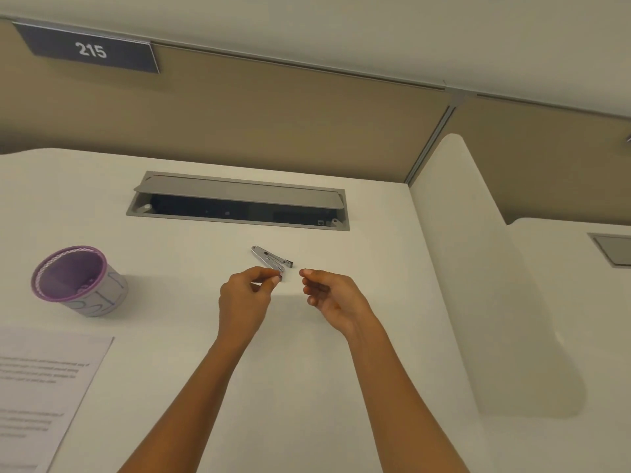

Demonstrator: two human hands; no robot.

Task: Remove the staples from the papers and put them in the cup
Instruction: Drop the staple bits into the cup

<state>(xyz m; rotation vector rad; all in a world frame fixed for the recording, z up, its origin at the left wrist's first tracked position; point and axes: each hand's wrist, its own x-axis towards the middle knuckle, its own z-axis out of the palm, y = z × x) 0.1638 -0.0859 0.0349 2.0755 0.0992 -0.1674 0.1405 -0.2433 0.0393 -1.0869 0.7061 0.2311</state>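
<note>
Two bare hands hover over a white desk (341,370), just in front of a long grey hatch (239,191) set into the desktop with its flap raised. Between the hatch and the hands lies a silver metal staple remover (269,259), its arms spread in a V. The left hand (244,297) has its fingers curled, and thumb and forefinger pinch together right at the remover's near tip. I cannot tell whether they grip the tool or only a small dark bit there. The right hand (329,293) hangs beside it with loosely curled fingers and nothing visible in them. Left of the hatch and nearer the person stands a round purple mesh cup (51,268), with small dark bits at its bottom. Further left and nearer still lies a white printed sheet (44,387), its text too blurred to read. Above and left of the hatch, a dark grey sign (90,49) on the partition reads "215".
</note>
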